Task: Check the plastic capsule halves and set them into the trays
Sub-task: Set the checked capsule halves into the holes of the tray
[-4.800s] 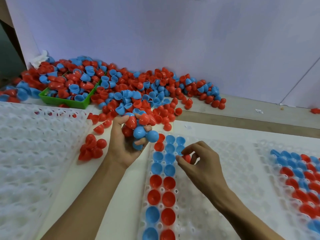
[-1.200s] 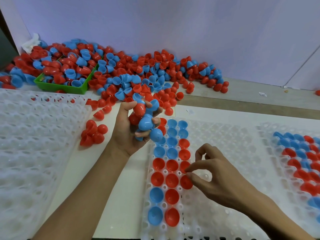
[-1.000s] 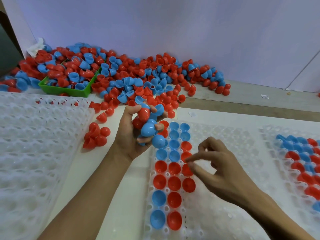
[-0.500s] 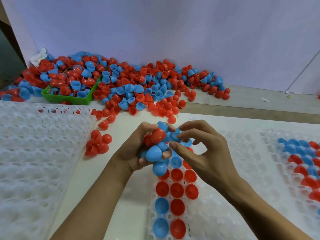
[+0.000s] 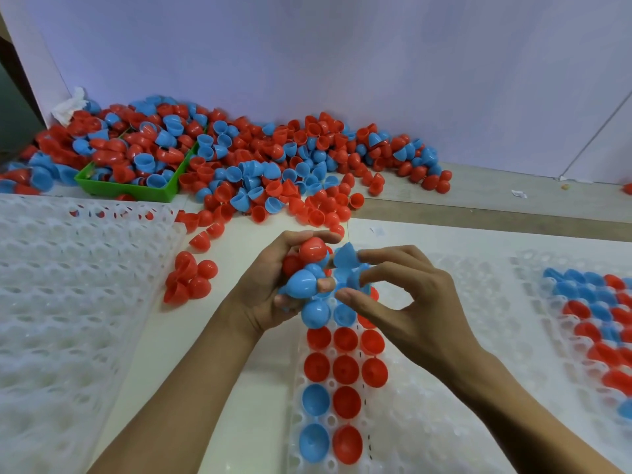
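Red and blue plastic capsule halves fill the left hand (image 5: 270,295) at the middle of the frame: its fingers curl round a clutch of them, a red half (image 5: 313,250) on top and rounded blue halves (image 5: 301,283) bulging out below. The right hand (image 5: 407,302), just beside it, reaches into that clutch with thumb and fingertips bent toward a blue half (image 5: 346,256) at the clutch's right edge; whether it already pinches that piece cannot be told. Both hands hover over the far end of a white moulded tray (image 5: 427,422) whose sockets hold three columns of seated halves (image 5: 345,369), mostly red with blue ones in the left column near the bottom of the frame. Another white tray (image 5: 533,289) at the right edge holds rows of mixed red and blue halves. A stack of empty white trays (image 5: 68,302) covers the left side of the frame. Between it and the hands, a small cluster of red halves (image 5: 188,278) lies on the pale counter (image 5: 212,336). Across the upper left and centre, a large loose heap of halves (image 5: 273,165) spreads along the lilac wall (image 5: 342,63), spilling over a green bin (image 5: 136,189) filled with more of them; a crumpled white tissue (image 5: 70,104) sits at the heap's far left end.
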